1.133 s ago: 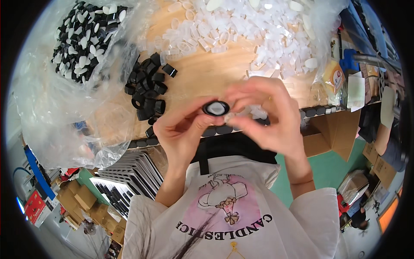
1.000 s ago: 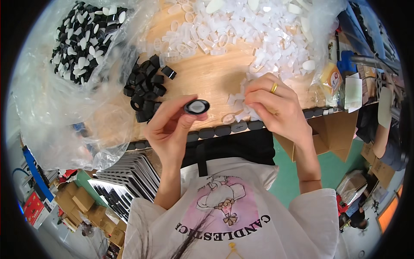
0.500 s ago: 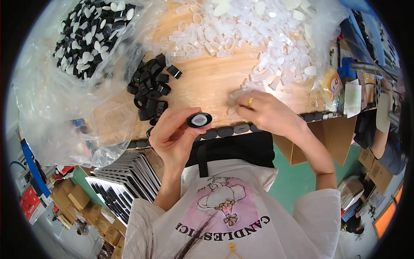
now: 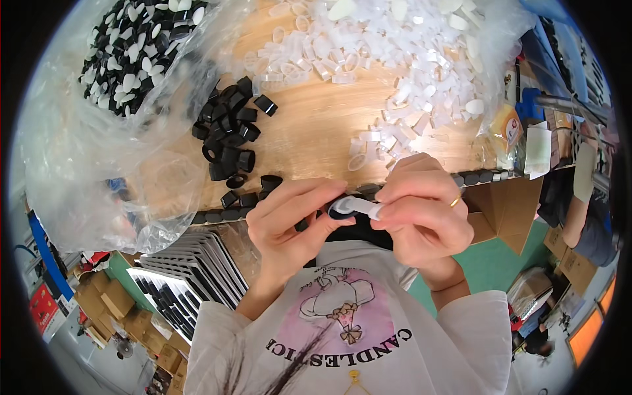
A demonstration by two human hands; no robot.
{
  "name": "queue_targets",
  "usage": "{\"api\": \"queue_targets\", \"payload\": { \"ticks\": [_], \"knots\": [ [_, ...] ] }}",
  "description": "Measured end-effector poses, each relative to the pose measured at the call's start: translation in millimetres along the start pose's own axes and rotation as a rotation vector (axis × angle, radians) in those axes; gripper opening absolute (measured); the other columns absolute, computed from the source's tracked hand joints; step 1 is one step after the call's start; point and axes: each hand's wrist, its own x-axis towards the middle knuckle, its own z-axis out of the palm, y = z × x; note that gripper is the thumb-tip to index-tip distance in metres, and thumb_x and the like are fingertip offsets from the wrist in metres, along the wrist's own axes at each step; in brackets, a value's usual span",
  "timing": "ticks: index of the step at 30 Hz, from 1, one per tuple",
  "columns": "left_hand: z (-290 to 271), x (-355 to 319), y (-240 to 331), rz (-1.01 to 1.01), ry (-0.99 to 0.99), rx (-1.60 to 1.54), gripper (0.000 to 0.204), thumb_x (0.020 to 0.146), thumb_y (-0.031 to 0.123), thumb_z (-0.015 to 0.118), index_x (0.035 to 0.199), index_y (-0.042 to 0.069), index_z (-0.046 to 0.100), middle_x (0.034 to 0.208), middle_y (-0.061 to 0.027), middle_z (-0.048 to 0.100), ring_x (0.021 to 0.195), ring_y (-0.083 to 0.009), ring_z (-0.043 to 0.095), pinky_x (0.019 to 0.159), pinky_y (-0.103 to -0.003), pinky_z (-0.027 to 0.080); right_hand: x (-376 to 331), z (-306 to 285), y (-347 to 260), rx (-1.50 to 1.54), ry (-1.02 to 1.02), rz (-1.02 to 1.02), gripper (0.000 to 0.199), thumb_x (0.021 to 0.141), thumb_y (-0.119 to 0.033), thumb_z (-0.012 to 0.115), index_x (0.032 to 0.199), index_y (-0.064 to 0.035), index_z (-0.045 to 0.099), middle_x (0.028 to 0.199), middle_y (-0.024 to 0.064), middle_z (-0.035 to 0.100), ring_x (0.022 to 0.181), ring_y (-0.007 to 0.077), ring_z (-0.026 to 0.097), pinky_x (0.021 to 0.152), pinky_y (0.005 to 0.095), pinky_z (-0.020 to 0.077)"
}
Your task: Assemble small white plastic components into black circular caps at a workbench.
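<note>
My left hand (image 4: 289,227) is closed on a small black oval cap (image 4: 340,212), pinched between thumb and fingers at the table's near edge. My right hand (image 4: 424,214) pinches a translucent white oval ring (image 4: 366,207). Its end meets the open mouth of the cap; how far it reaches in, I cannot tell. Left of my hands on the table lies a pile of black oval caps (image 4: 227,128), some lying right by my left fingers. Beyond my right hand spreads a large heap of translucent white rings (image 4: 421,79).
A clear plastic bag (image 4: 92,164) at the left holds many black and white pieces (image 4: 135,59). Dark pieces line the table's near edge. Below it stand a stack of panels (image 4: 191,276) at left and an open cardboard box (image 4: 510,210) at right.
My right hand has come from the white heap toward me and left, bringing a translucent ring to the cap. My left hand has shifted slightly right and nearer, tilting the cap toward the ring.
</note>
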Motion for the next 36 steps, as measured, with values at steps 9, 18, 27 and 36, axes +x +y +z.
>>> {"api": "queue_targets", "payload": {
  "ticks": [9, 18, 27, 36],
  "knots": [
    [2.4, -3.2, 2.5, 0.025, 0.047, 0.006, 0.035, 0.067, 0.001, 0.084, 0.100, 0.000, 0.074, 0.093, -0.0118, 0.072, 0.070, -0.0154, 0.065, 0.058, -0.023, 0.050, -8.4, 3.8, -8.2, -0.124, -0.087, 0.027, 0.015, 0.075, 0.001, 0.076, 0.084, -0.0063, 0.067, 0.094, 0.0081, 0.062, 0.073, 0.0232, 0.055, 0.065, 0.0362, 0.0472],
    [2.5, -3.1, -2.1, 0.149, 0.059, 0.080, 0.033, 0.065, -0.001, 0.077, 0.098, -0.003, 0.073, 0.092, -0.0136, 0.071, 0.068, -0.0198, 0.065, 0.057, -0.026, 0.050, -15.9, 4.8, -6.7, -0.402, -0.093, -0.058, 0.021, 0.074, -0.022, 0.079, 0.087, -0.0076, 0.073, 0.105, 0.0116, 0.059, 0.089, 0.0295, 0.054, 0.080, 0.0480, 0.0456],
    [3.3, -2.5, -9.4, 0.240, 0.077, 0.084, 0.035, 0.065, -0.001, 0.075, 0.099, -0.002, 0.073, 0.092, -0.0142, 0.072, 0.065, -0.0200, 0.063, 0.055, -0.027, 0.048, -20.2, 3.7, -3.0, -0.501, -0.125, -0.074, 0.021, 0.075, -0.028, 0.076, 0.086, -0.0094, 0.074, 0.107, 0.0106, 0.059, 0.091, 0.0294, 0.054, 0.084, 0.0501, 0.0440],
    [0.2, -5.4, -8.7, 0.069, 0.085, 0.078, 0.032, 0.066, -0.004, 0.077, 0.098, -0.003, 0.073, 0.092, -0.0130, 0.072, 0.068, -0.0174, 0.063, 0.057, -0.025, 0.047, -12.6, 0.4, 5.2, -0.341, -0.123, 0.104, 0.018, 0.078, -0.019, 0.074, 0.088, -0.0045, 0.074, 0.105, 0.0114, 0.060, 0.092, 0.0287, 0.056, 0.082, 0.0429, 0.0481]
  ]
}}
